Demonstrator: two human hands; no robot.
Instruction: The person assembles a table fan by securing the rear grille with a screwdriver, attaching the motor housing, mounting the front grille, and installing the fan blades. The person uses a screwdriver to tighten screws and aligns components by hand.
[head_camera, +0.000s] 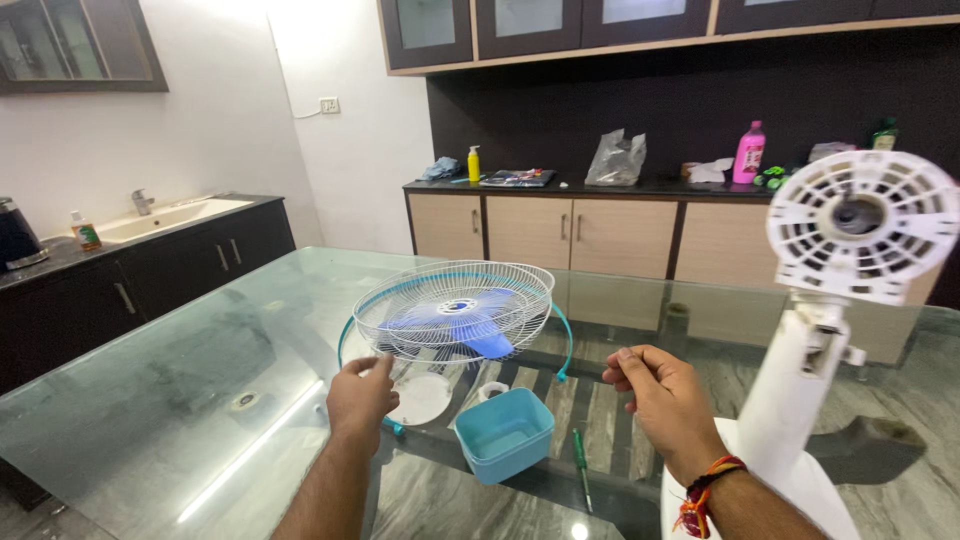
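Observation:
My left hand (362, 392) grips the near rim of a white wire fan guard (455, 308) and holds it roughly level above the glass table (200, 400). Under the guard lie blue fan blades (470, 335), a teal rim ring (565, 345) and a white round cap (420, 398). My right hand (655, 395) hovers to the right of the guard with fingers pinched together; whether something small is between them I cannot tell. The white fan body with its bare motor housing (860, 225) stands upright at the right on its stand (790, 400).
A small teal plastic box (505, 432) and a green-handled screwdriver (581, 462) lie near me on the table. A tape roll (492, 390) sits behind the box. Behind are counters with bottles, a plastic bag, cabinets and a sink (165, 215) on the left.

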